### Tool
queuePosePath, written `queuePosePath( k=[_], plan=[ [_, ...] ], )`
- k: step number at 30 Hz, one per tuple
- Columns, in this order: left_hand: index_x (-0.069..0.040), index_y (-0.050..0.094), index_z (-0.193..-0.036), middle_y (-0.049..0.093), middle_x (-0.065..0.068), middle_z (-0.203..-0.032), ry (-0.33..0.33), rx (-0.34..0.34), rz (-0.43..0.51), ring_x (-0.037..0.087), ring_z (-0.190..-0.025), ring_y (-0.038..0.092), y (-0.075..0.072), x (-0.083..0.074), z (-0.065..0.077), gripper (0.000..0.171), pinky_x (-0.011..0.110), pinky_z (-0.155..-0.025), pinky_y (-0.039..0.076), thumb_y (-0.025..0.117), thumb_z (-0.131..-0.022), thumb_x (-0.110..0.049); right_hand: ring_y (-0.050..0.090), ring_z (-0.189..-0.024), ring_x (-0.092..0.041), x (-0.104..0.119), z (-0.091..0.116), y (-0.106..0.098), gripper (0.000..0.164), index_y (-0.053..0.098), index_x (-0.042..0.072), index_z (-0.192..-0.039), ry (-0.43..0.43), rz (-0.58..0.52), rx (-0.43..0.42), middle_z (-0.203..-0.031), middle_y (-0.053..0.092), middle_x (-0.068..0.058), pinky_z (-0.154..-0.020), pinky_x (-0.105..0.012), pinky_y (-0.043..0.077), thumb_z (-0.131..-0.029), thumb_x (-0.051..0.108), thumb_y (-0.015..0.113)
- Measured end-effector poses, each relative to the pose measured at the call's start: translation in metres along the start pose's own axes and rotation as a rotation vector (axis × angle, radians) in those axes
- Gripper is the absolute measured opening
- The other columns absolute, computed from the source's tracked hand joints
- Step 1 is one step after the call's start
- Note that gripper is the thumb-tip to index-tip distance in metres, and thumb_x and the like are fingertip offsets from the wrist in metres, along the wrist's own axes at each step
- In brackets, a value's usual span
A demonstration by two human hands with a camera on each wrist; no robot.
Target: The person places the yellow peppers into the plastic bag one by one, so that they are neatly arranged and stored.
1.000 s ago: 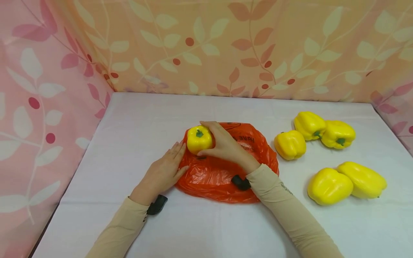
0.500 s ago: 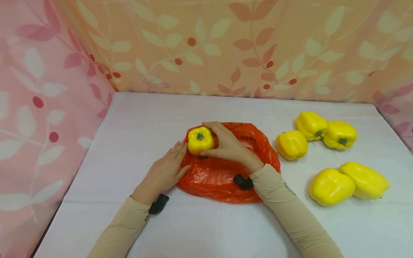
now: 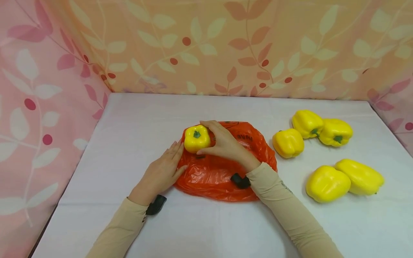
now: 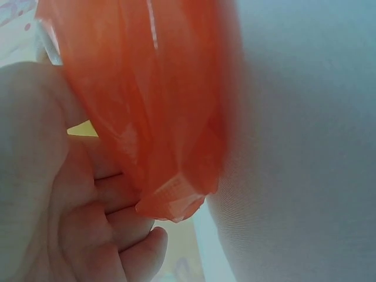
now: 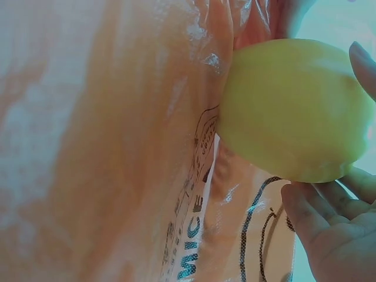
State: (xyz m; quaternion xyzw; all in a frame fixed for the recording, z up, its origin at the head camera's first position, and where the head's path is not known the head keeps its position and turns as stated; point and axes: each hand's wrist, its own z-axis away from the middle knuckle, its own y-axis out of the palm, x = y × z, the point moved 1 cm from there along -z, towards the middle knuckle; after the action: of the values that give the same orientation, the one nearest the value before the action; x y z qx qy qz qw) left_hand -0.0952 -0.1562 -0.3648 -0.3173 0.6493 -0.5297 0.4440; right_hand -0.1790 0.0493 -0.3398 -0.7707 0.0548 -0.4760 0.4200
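Note:
My right hand holds a yellow bell pepper with a green stem, thumb on the near side and fingers on the far side. The pepper stands at the left end of a red plastic bag lying on the table. In the right wrist view the pepper sits against the bag's printed film. My left hand rests beside the bag's left edge, fingers fairly straight and touching it. In the left wrist view, red film hangs in front of that hand's fingers and partly hides them.
Several more yellow bell peppers lie to the right: a single pepper, a touching pair with one pepper at the back, and another pair with a pepper nearer. Floral cloth walls the white table's back and left.

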Motion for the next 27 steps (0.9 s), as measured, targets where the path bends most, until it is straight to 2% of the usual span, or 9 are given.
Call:
queuePosePath(
  k=[7,16,27],
  plan=[
    [0.008,0.029,-0.143,0.03,0.022,-0.148,0.004,-0.018,0.001,0.032,-0.138,0.028,0.0011,0.0001,-0.0004,0.066,0.045,-0.107,0.032,0.056,-0.095,-0.028,0.043,-0.125,-0.024,0.0004,0.0013,-0.0016,0.086,0.038,0.002,-0.141,0.008,0.015,0.011,-0.138,0.044,-0.012,-0.107,-0.04,0.035,-0.073,0.03,0.083],
    [0.007,0.025,-0.145,0.028,0.023,-0.149,-0.02,0.005,0.006,0.033,-0.137,0.028,-0.0025,0.0003,-0.0013,0.067,0.047,-0.105,0.034,0.054,-0.096,-0.029,0.045,-0.123,-0.023,0.0041,0.0007,-0.0044,0.084,0.038,0.002,-0.142,-0.008,0.004,0.017,-0.139,0.045,-0.011,-0.106,-0.038,0.037,-0.075,0.027,0.082],
    [0.007,0.026,-0.145,0.029,0.023,-0.148,-0.021,0.004,0.0,0.033,-0.137,0.028,0.0003,0.0002,-0.0013,0.067,0.047,-0.105,0.034,0.054,-0.096,-0.029,0.045,-0.124,-0.021,0.0075,0.0067,-0.0099,0.084,0.039,0.005,-0.142,0.007,-0.006,0.006,-0.139,0.046,-0.007,-0.106,-0.038,0.036,-0.074,0.028,0.082]
  ],
)
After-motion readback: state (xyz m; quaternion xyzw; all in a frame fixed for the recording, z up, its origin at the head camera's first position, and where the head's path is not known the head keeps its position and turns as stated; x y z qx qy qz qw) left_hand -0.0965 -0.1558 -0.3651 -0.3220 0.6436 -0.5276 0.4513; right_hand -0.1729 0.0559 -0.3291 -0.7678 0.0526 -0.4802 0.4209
